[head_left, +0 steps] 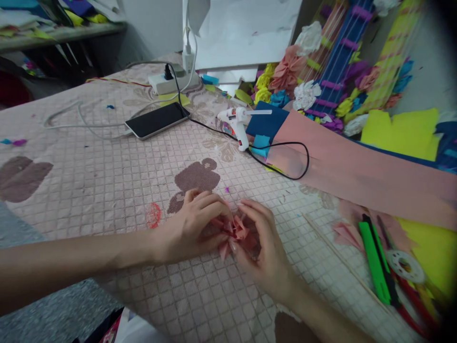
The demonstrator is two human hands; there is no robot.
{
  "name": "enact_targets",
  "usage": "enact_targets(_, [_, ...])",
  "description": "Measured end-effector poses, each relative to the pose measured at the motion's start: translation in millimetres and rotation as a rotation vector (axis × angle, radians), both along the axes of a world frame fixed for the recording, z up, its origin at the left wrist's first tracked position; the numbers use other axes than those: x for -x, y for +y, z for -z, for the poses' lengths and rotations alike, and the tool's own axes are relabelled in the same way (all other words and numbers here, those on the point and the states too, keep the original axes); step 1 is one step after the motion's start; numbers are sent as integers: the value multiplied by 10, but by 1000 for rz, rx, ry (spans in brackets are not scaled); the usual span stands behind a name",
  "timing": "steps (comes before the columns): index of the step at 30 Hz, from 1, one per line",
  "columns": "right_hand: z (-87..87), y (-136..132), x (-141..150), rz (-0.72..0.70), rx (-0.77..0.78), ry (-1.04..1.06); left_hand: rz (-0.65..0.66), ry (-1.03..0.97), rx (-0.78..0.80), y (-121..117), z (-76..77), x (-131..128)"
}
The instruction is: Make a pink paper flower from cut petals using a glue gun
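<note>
Near the front middle of the table, a salmon-pink crepe paper flower [240, 229] with ruffled petals sits between my two hands. My left hand [200, 224] pinches its left side, thumb and fingers pressed together on the paper. On the other side, my right hand [262, 243] curves around the petals, its thumb and fingertips touching them. The flower's underside and part of its left edge are hidden by my fingers. A white hot glue gun [236, 125] with a glue stick in its back lies beyond my hands.
A phone [157, 120] on a charging cable lies by a white power strip [173, 82]. To the right are a pink paper strip [371, 162], a green utility knife [377, 259], red-handled scissors [407, 300] and a thin wooden stick [342, 257]. Paper flowers [289, 69] are piled at the back.
</note>
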State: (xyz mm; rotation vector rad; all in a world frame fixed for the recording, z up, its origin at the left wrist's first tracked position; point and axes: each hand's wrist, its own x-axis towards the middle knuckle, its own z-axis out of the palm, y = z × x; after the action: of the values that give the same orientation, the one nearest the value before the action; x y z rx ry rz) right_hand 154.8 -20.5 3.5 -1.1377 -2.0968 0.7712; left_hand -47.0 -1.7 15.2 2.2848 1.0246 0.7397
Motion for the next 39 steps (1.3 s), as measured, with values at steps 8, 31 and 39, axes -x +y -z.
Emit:
enact_targets(8, [18,-1,-2,11,-6,-17,-22,-10,6,-12,18,-22])
enact_targets(31, [-48,-15,-132,85,7,137,-96,-78,102,-23,45,-48])
enact_targets(39, [-17,-158,-379,156,-27,183,-35,-160,233,-43,59,-22])
